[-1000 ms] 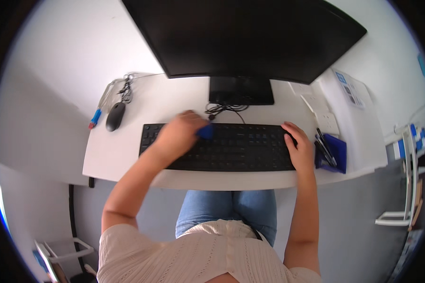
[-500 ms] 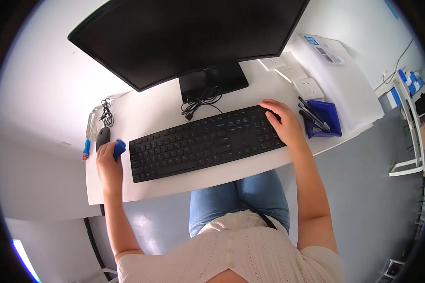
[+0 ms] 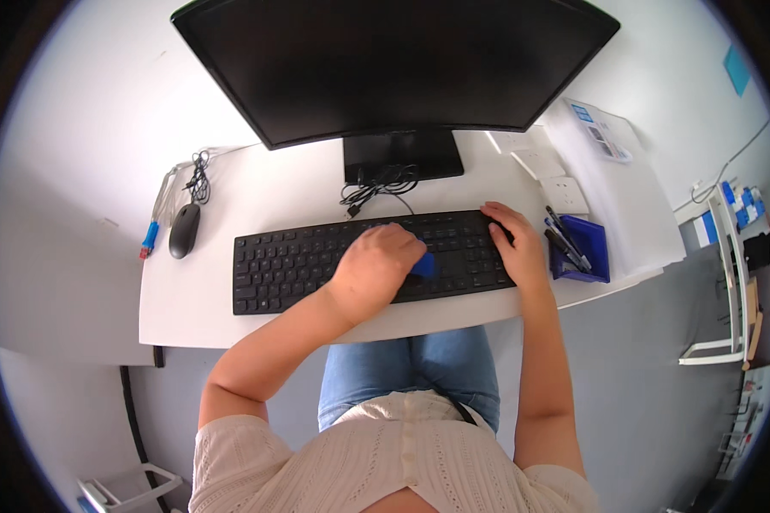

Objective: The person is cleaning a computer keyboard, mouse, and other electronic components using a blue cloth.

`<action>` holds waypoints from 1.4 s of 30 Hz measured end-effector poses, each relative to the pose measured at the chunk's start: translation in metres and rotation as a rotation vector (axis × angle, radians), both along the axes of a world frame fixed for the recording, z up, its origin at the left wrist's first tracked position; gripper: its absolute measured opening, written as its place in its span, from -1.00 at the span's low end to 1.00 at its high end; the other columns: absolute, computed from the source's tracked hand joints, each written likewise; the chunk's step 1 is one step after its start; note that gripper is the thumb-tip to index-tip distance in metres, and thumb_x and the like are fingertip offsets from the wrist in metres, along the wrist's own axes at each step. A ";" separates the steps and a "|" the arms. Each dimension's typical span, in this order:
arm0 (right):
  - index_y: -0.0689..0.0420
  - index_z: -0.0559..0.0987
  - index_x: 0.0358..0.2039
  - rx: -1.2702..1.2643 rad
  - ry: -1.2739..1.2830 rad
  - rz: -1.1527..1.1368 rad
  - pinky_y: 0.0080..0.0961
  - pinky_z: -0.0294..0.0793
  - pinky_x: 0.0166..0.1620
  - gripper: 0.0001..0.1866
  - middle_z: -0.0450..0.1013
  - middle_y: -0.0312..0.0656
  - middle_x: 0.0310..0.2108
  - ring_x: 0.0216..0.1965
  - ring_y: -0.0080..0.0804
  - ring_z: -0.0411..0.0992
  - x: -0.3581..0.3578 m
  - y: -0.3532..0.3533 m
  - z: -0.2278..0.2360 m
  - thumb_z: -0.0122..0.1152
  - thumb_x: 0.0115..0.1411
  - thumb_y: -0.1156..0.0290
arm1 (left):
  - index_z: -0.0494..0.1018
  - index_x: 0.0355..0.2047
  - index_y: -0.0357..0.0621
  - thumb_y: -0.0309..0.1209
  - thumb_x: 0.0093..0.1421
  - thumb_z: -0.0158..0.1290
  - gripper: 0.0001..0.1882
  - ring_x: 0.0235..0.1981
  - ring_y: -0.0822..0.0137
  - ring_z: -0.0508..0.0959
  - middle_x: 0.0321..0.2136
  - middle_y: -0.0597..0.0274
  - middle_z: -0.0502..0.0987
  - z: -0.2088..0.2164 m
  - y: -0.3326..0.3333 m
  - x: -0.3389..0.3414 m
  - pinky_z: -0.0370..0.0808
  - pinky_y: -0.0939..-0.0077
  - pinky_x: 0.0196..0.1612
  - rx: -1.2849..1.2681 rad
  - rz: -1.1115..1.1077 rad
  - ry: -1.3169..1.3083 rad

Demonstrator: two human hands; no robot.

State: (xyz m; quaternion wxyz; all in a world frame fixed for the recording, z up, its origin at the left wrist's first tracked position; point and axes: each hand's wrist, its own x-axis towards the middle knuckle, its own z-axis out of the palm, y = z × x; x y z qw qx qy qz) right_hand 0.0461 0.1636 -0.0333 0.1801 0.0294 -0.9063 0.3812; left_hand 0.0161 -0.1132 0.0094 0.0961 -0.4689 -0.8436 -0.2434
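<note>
A black keyboard (image 3: 287, 269) lies on the white desk in front of me. My left hand (image 3: 373, 267) is closed on a small blue cloth-like piece (image 3: 425, 265), which pokes out at the fingertips over the right half of the keys. Whether it is a cloth or a sponge is hard to make out. My right hand (image 3: 522, 248) holds the keyboard by its right end, thumb on the keys and fingers around the far corner.
Behind the keyboard stand a monitor (image 3: 393, 68) and a coiled black cable (image 3: 385, 188). A black mouse (image 3: 184, 231) sits at the left, beside a cable with a blue plug (image 3: 151, 234). To the right are a blue pen tray (image 3: 597, 248) and white socket plates (image 3: 565, 196).
My left hand has moved right with the blue piece, from beside the mouse to over the keyboard. The right hand stays on the keyboard's right end. The view has shifted slightly.
</note>
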 end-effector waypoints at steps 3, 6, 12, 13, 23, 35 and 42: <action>0.06 0.65 0.00 0.010 0.074 0.017 -0.35 0.43 0.17 -0.70 0.54 -0.18 0.07 0.12 -0.17 0.46 0.000 0.008 -0.002 0.17 0.26 0.49 | 0.55 -0.20 -0.26 -0.71 -0.19 0.18 -0.56 -0.07 -0.03 0.56 -0.20 0.03 0.60 0.009 -0.031 -0.002 0.52 0.19 0.06 0.023 0.071 -0.070; 0.07 0.64 0.00 0.004 0.050 0.012 -0.37 0.41 0.18 -0.71 0.54 -0.17 0.07 0.13 -0.18 0.46 0.000 0.009 0.000 0.16 0.28 0.49 | 0.56 -0.17 -0.23 -0.75 -0.21 0.17 -0.52 -0.06 -0.05 0.56 -0.19 0.01 0.60 0.014 -0.073 0.002 0.51 0.19 0.07 0.013 0.206 -0.123; 0.06 0.64 0.01 0.004 0.061 0.021 -0.37 0.41 0.18 -0.71 0.55 -0.18 0.06 0.12 -0.19 0.46 0.000 0.008 0.001 0.16 0.28 0.49 | 0.56 -0.18 -0.25 -0.77 -0.16 0.16 -0.56 -0.10 -0.04 0.56 -0.21 0.03 0.61 0.013 -0.153 0.017 0.50 0.20 0.01 0.032 0.563 -0.100; 0.06 0.64 0.01 -0.014 0.050 0.020 -0.37 0.41 0.18 -0.71 0.54 -0.18 0.07 0.12 -0.20 0.46 -0.001 0.008 0.003 0.16 0.28 0.49 | 0.56 -0.18 -0.25 -0.77 -0.14 0.16 -0.57 -0.10 -0.04 0.56 -0.21 0.02 0.61 0.015 -0.160 0.019 0.50 0.21 0.01 0.041 0.614 -0.118; 0.05 0.64 0.01 0.028 0.056 0.006 -0.39 0.41 0.18 -0.71 0.54 -0.19 0.07 0.13 -0.21 0.47 -0.001 0.006 -0.002 0.17 0.29 0.48 | 0.58 -0.18 -0.27 -0.65 0.02 0.19 -0.70 -0.15 -0.02 0.62 -0.21 -0.04 0.63 0.002 -0.218 0.014 0.53 0.27 -0.03 0.194 0.949 -0.043; 0.08 0.62 0.03 0.055 0.025 0.017 -0.43 0.39 0.20 -0.71 0.53 -0.16 0.09 0.14 -0.21 0.48 -0.002 0.006 -0.002 0.13 0.32 0.49 | 0.60 -0.25 -0.21 -0.76 -0.19 0.20 -0.58 -0.08 0.04 0.58 -0.23 0.10 0.63 0.003 -0.211 -0.013 0.50 0.29 0.06 0.146 0.451 -0.207; 0.09 0.62 0.04 0.060 0.025 -0.004 -0.44 0.39 0.20 -0.71 0.54 -0.18 0.09 0.13 -0.22 0.48 -0.003 0.009 -0.002 0.12 0.33 0.49 | 0.63 -0.32 -0.17 -0.76 -0.23 0.23 -0.61 -0.04 0.09 0.60 -0.24 0.16 0.67 0.013 -0.217 0.063 0.54 0.26 0.07 0.059 0.400 -0.213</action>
